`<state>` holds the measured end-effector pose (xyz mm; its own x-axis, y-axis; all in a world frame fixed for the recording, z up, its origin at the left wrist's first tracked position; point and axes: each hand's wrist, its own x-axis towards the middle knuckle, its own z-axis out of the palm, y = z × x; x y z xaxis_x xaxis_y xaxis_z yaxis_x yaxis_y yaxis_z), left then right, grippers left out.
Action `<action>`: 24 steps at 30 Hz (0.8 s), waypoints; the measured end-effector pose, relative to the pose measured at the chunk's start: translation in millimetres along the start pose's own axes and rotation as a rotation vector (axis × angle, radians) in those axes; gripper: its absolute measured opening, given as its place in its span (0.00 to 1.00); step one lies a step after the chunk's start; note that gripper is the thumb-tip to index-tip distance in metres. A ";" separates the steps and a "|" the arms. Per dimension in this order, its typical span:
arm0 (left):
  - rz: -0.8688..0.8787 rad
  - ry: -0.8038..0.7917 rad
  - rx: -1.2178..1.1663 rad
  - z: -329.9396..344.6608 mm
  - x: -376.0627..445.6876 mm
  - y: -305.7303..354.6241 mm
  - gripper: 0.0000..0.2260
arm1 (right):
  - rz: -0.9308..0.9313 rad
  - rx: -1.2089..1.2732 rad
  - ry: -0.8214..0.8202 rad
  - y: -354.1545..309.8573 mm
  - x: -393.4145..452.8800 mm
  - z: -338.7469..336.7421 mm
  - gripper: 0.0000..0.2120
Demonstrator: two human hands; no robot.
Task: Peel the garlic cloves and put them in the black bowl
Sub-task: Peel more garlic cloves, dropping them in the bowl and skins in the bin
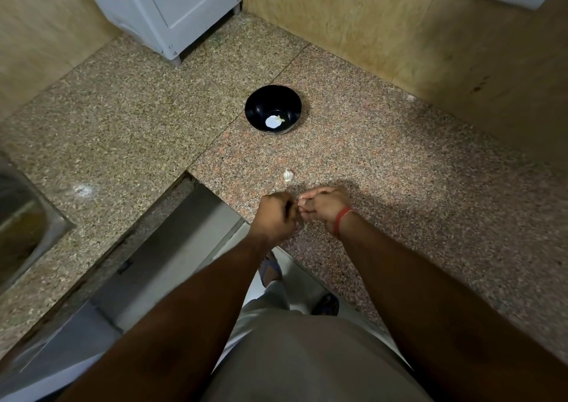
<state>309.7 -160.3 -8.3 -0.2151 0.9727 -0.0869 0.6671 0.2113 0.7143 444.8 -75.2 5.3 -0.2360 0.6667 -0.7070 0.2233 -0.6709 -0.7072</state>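
Left hand (pixel 274 214) & right hand (pixel 322 206) pinch a clove, mid-peel, fingers curled. Black bowl (pixel 272 96) holds approx one; another clove (pixel 288 175) waits on desk (pixel 399 171).

Counter (pixel 384 162): speckled granite, L-shaped, two slabs meeting at a seam that runs diagonally past the bowl's left side. Left slab greyer, right slab pinker.

On it:
- Black bowl (pixel 273 109), upright, well beyond the fingers (pixel 302 200), straight ahead of them. A small pale piece lies in its bottom; whether clove or skin cannot be told.
- Garlic clove (pixel 288 175), unpeeled, just beyond the fingers, between them and the bowl, apart from both.
- White appliance (pixel 172 11), standing at the far corner, beyond and left of the fingers.
- Steel sink (pixel 21 217), set into the left slab, far left of the fingers.
- Pale smear (pixel 81 190) on the left slab, near the sink.
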 end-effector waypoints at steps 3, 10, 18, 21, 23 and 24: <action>0.002 0.029 0.016 1.6 1.7 -1.6 0.10 | 0.014 0.040 0.006 -2.2 0.1 3.1 0.07; -0.009 0.079 0.011 4.8 4.2 -0.9 0.10 | 0.019 0.109 0.015 -2.7 -1.0 7.5 0.08; -0.043 0.019 -0.078 7.0 2.3 -8.9 0.07 | 0.025 0.072 -0.047 1.0 2.7 -2.1 0.08; -0.106 0.004 -0.140 10.1 2.2 -9.9 0.04 | 0.035 0.062 -0.078 -0.3 6.8 -3.3 0.08; -0.158 0.006 -0.197 10.2 2.6 -7.6 0.05 | 0.042 0.063 -0.100 -1.2 8.7 -5.9 0.08; -0.174 0.011 -0.219 9.8 3.2 -6.2 0.06 | 0.046 0.062 -0.108 -1.6 9.2 -7.5 0.08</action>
<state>311.8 -157.6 -19.8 -0.3212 0.9223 -0.2149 0.4497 0.3483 0.8224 449.4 -65.6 -0.2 -0.3281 0.5978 -0.7315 0.1783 -0.7212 -0.6694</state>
